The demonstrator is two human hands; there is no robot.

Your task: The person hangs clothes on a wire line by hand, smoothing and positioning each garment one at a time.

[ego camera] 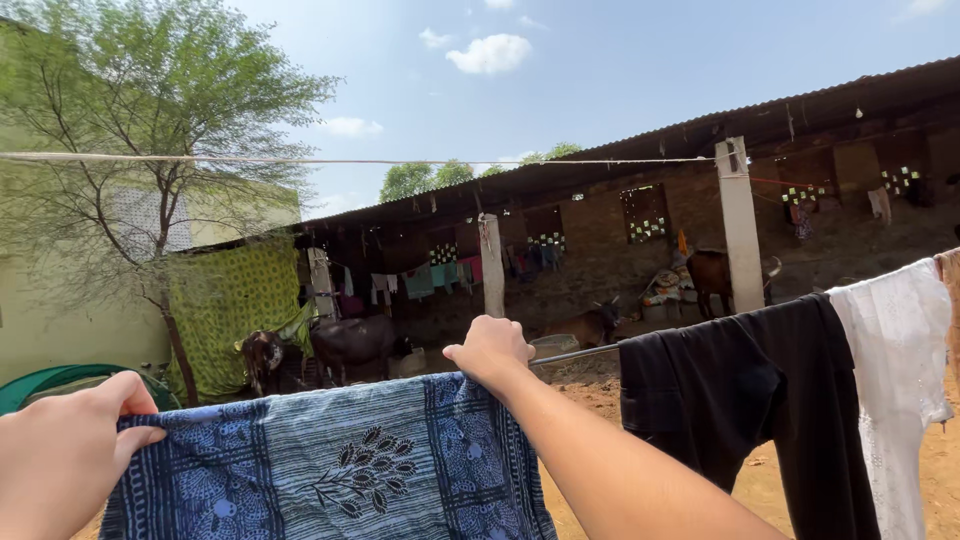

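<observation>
1. Head view: the left hand [55, 455] has its grip closed on the top left edge of a blue patterned cloth [330, 465]; the right hand [492, 350] grips its top right edge; the cloth hangs over a clothesline [585, 353].
2. Just right hang a black garment [760, 400] and a white garment [895, 370]; cattle [340, 345] stand behind, by a shed [640, 215].

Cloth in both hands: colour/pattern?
Blue cloth with dark grid bands and leaf prints; head view.
</observation>
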